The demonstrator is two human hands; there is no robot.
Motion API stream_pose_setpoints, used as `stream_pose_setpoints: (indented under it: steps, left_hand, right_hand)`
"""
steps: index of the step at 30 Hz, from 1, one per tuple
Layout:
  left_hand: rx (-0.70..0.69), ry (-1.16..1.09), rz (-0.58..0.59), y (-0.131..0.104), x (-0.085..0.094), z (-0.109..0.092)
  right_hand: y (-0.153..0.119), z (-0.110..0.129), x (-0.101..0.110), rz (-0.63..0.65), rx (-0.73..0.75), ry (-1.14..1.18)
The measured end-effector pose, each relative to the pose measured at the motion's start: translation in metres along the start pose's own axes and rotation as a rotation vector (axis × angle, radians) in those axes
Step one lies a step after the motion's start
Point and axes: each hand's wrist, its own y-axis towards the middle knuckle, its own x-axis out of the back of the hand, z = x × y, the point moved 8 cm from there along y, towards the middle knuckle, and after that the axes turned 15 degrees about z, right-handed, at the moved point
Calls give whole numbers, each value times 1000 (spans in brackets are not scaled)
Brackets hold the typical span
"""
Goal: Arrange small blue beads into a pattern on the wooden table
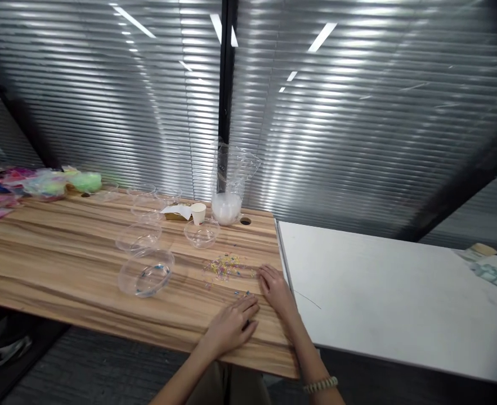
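Note:
My left hand (232, 323) rests on the wood table near its front edge. Its fingers stretch forward and its thumb is apart, with a small dark spot between thumb and forefinger. My right hand (274, 288) lies just beyond, fingers bent and close together, tips low on the wood. A thin wire (308, 298) runs out from behind that hand over the white table; its other end is hidden, seemingly under the fingers. Small multicoloured beads (225, 266) are scattered left of my right fingertips. A few dark blue beads (237, 292) lie by my left fingertips.
A clear bowl (125, 279) holds blue pieces; several more clear bowls stand behind it. A paper cup (198, 214), a gold box (174, 216) and a plastic bag (227, 207) with white contents sit farther back. Colourful packets (48, 183) lie left. A white table (383, 298) adjoins right.

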Motion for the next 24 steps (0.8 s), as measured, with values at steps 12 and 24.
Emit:
stream_pose_setpoints:
  steps: [12,24]
  left_hand:
    - [-29,-70,-29,3,-4,13]
    - [-15,-80,-14,3,-5,14]
  right_hand:
    - [-32,28,38,-214,1,67]
    - [-51,275,-28,138,453,810]
